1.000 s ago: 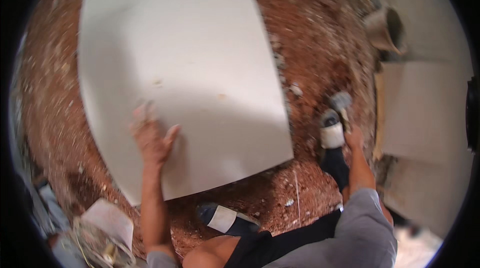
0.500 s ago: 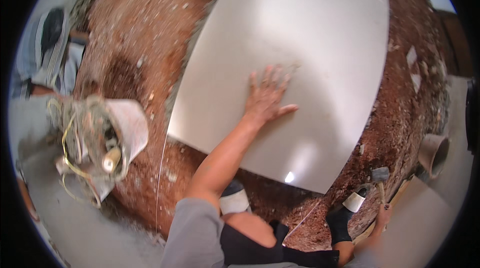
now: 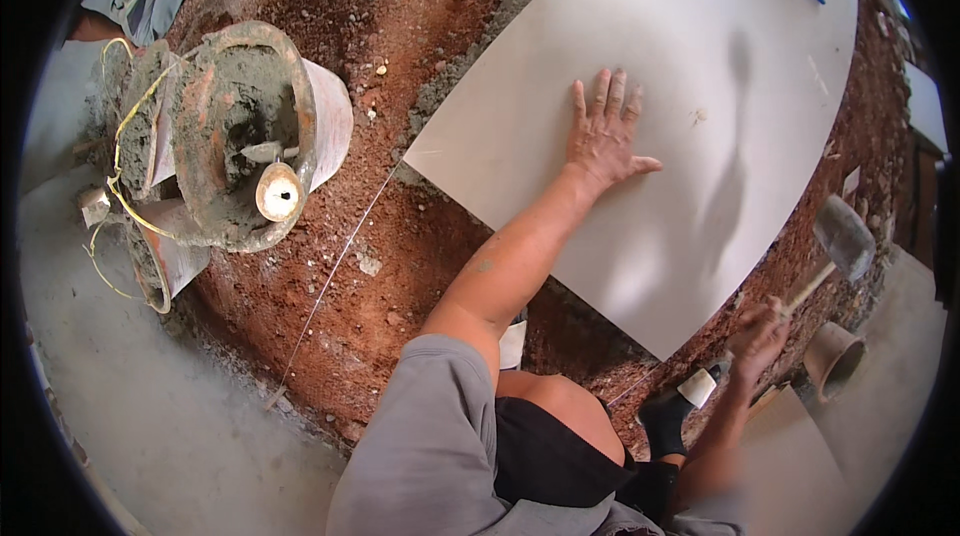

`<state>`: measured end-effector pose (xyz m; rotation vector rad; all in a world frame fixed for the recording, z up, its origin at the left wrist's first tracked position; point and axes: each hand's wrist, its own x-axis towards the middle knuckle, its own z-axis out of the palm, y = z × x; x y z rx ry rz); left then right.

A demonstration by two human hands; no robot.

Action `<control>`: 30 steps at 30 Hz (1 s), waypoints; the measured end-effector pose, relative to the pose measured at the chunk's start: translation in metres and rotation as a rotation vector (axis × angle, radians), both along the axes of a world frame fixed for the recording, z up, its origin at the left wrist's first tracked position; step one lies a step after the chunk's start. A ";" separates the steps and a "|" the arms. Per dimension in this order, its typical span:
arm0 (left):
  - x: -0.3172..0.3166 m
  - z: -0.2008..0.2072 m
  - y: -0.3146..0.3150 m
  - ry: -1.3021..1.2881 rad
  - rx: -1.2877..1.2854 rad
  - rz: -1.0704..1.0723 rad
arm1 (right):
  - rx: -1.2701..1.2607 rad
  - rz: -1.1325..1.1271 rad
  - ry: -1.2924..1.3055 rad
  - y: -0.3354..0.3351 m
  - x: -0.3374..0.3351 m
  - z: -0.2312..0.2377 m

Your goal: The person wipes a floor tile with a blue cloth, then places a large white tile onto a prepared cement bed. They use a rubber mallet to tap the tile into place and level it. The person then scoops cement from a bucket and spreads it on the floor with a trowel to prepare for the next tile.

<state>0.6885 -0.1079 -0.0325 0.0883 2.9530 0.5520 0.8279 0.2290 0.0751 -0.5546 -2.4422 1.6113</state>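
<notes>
Left grip (image 3: 605, 136), spread wide, rests on white rectangular slab (image 3: 690, 151), already laid, grey mortar (image 3: 436, 96) alongside; right grip (image 3: 757, 341) holds grey-headed mallet (image 3: 845, 238) clear.

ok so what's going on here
A person's left hand is spread on a large pale slab, while the right hand has its grip around a mallet, beside the slab. Reddish soil lies alongside, and a bucket of grey mix stands to the left.
</notes>
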 end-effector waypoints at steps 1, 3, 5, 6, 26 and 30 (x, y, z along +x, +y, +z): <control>-0.001 -0.001 -0.004 0.002 -0.020 -0.006 | -0.039 -0.050 -0.063 -0.029 -0.006 -0.015; -0.001 -0.004 -0.008 0.003 -0.046 -0.007 | 0.003 -0.005 -0.249 -0.075 -0.012 -0.039; -0.002 -0.008 -0.006 0.001 -0.012 -0.003 | 0.107 0.105 -0.371 -0.101 -0.015 -0.050; -0.002 -0.009 -0.004 0.010 -0.048 0.010 | 0.116 0.120 -0.334 -0.109 -0.016 -0.055; -0.075 -0.004 0.002 0.019 -0.087 -0.080 | 0.345 0.195 -0.434 -0.147 -0.102 -0.055; -0.074 -0.002 0.002 -0.010 -0.110 -0.088 | 0.158 0.021 -0.060 -0.144 -0.122 -0.053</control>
